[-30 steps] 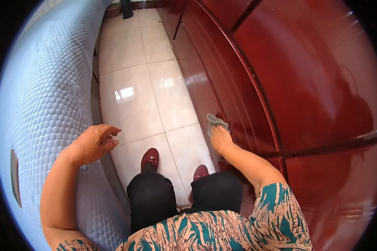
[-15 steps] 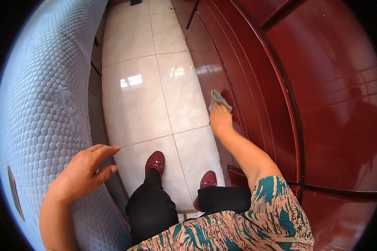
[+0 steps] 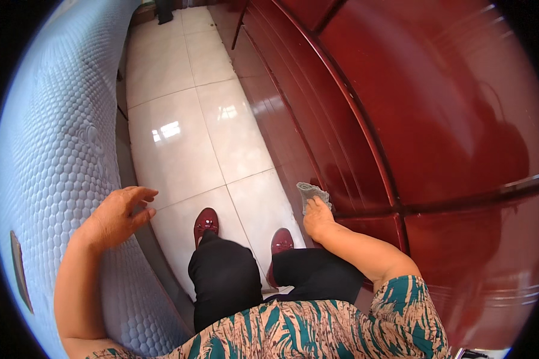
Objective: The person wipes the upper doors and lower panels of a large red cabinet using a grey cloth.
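In my right hand (image 3: 318,220) is a folded grey-green cloth (image 3: 312,194), pressed against the lower front of a glossy dark red wooden cabinet (image 3: 365,173). The fingers are closed over the cloth and partly hidden behind it. My left hand (image 3: 121,216) hovers above the edge of a light blue quilted mattress (image 3: 72,173), its fingers loosely bent and apart, with nothing in them. Whether that hand touches the mattress edge I cannot tell.
Between mattress and cabinet runs a narrow strip of pale tiled floor (image 3: 167,152) with window reflections. My dark red shoes (image 3: 206,222) stand on it. A dark object (image 3: 164,12) is at the far end. Cabinet panel seams run along the right side.
The cloth and my right hand have come nearer to me along the cabinet's lower front. My left hand has shifted slightly up and left in view, and the whole view has turned.
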Demonstrator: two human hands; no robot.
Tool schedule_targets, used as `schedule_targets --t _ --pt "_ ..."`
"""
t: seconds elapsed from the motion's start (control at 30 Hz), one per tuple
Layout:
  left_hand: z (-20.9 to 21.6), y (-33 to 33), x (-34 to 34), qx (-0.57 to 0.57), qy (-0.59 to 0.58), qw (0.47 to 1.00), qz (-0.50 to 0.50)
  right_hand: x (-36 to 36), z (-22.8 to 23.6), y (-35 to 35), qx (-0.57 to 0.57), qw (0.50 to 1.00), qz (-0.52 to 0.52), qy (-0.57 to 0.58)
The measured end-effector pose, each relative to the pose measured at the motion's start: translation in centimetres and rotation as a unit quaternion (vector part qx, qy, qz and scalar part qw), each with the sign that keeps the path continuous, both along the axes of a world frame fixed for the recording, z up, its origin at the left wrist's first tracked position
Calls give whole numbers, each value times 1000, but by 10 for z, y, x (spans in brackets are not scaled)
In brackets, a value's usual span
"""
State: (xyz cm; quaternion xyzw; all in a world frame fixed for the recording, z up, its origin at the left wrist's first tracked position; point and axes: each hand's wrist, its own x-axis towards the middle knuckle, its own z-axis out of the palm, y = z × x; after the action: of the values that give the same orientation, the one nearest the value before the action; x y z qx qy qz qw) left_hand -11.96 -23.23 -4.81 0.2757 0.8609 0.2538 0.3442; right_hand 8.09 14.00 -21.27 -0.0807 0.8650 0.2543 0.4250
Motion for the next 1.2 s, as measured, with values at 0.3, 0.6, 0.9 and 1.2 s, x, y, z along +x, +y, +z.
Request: schedule_targets --t 0.3,0.6,0.9,1.2 --pt "-34 16 10 106 55 993 16 24 95 -25 -492 716 -438 231" --pt "-42 162 111 269 -209 938 54 76 113 -33 -801 -6 -564 198" --pt "-74 205 144 226 -480 835 144 98 69 -16 -732 122 -611 275" --pt "-86 285 129 490 -87 816 294 62 5 -50 -587 726 -308 185"
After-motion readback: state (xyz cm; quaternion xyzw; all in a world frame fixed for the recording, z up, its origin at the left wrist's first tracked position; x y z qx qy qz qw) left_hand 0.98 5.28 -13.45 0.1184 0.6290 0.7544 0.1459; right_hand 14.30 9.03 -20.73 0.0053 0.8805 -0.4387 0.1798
